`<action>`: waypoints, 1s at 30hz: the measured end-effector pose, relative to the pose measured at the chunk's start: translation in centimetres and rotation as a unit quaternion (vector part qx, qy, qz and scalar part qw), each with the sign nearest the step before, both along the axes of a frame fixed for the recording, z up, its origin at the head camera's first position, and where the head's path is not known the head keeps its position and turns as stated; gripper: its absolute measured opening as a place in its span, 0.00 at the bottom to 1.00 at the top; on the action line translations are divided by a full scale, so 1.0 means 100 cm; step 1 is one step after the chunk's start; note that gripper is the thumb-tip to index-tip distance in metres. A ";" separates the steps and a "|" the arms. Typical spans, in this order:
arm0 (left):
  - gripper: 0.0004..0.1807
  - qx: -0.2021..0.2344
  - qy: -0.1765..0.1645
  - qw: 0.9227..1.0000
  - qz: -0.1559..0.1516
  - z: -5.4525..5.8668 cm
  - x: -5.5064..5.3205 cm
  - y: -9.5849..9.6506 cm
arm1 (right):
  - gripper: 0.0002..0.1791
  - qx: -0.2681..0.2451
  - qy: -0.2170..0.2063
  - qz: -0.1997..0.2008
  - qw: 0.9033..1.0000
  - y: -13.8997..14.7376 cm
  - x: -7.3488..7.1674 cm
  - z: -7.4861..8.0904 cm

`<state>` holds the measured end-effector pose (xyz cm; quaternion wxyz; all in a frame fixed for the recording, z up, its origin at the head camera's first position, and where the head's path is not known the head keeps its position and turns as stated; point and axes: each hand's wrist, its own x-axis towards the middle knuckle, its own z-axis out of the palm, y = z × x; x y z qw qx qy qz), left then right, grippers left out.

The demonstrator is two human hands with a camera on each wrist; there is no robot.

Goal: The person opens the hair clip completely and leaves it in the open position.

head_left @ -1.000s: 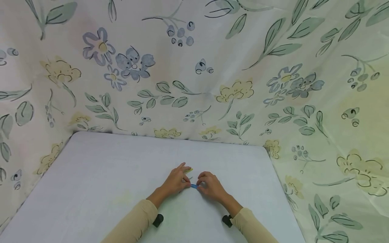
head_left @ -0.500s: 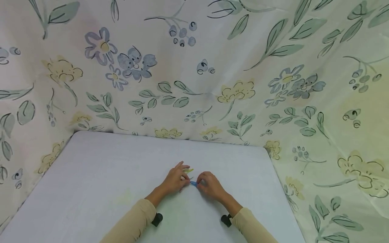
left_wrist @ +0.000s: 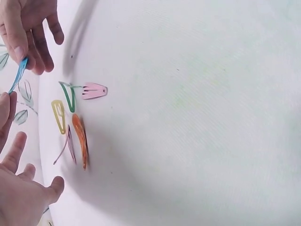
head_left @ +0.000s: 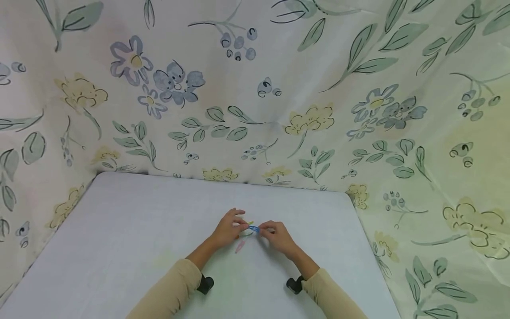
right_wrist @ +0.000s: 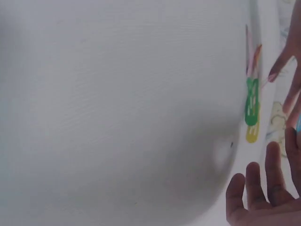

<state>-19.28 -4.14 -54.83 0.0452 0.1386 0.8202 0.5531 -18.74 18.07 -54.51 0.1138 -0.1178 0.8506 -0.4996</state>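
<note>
Both hands hold a blue snap hair clip (head_left: 253, 229) between them, raised over the table. My left hand (head_left: 229, 229) pinches one end between thumb and finger, its other fingers spread. The opposite end is pinched by my right hand (head_left: 278, 237). In the left wrist view, the clip's two layers look slightly parted. Below the hands lie more hair clips: a pink one (left_wrist: 95, 91), a green one (left_wrist: 69, 96), a yellow one (left_wrist: 58, 117), an orange one (left_wrist: 81, 141) and a pale purple one (left_wrist: 71, 146) that stands splayed. The left fingers partly hide this group in the head view.
A white table (head_left: 159, 212) spreads under the hands, its far edge meeting a floral curtain (head_left: 239, 88) that also hangs at both sides. Black wrist cameras sit on the wrists, one by the left sleeve (head_left: 171, 283), the other by the right sleeve (head_left: 332, 294).
Both hands have moved up and farther from the body with the blue hair clip. The pink clip and a bit of the orange one, hidden before, now show beneath them.
</note>
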 end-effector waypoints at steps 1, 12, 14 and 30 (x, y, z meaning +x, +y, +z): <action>0.05 0.004 -0.007 1.000 0.004 0.002 0.000 0.000 | 0.09 -0.008 -0.012 -0.009 1.000 -0.001 -0.001 0.001; 0.08 0.044 -0.088 0.995 0.011 0.019 -0.002 -0.004 | 0.17 -0.129 -0.139 -0.052 0.980 -0.003 -0.004 0.017; 0.09 0.057 -0.111 0.992 0.015 0.021 -0.002 -0.005 | 0.17 -0.141 -0.142 -0.044 0.979 -0.003 -0.006 0.018; 0.20 0.190 -0.229 0.955 -0.018 0.019 -0.005 -0.008 | 0.18 -0.200 -0.141 -0.003 0.970 -0.002 -0.011 0.021</action>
